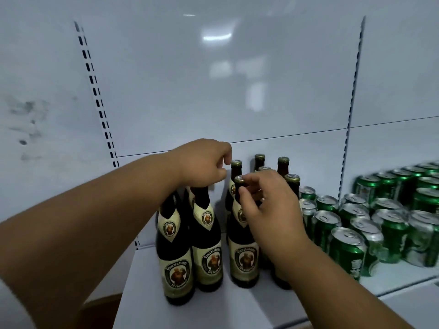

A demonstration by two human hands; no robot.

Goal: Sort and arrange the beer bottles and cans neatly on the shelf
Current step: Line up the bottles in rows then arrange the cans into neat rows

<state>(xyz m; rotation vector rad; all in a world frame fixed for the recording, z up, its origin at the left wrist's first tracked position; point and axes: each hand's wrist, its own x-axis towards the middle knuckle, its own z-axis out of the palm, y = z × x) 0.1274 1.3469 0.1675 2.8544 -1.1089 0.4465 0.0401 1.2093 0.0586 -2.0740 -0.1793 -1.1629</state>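
Several dark beer bottles with cream labels stand on the white shelf (pixel 190 312). My left hand (pixel 202 162) curls over the top of a bottle (pixel 205 233) in the left group, hiding its cap; another bottle (pixel 177 267) stands in front of it. My right hand (pixel 263 200) pinches the neck of the front middle bottle (pixel 244 257) just under its gold cap. More bottles (pixel 283 166) stand behind. Green cans (pixel 346 250) fill the shelf to the right.
The white back panel (pixel 213 79) rises behind the bottles, with slotted uprights (pixel 95 91) at left and another upright (pixel 354 103) at right. The cans stand tightly packed right beside the bottles. Bare shelf lies in front of the bottles and to their left.
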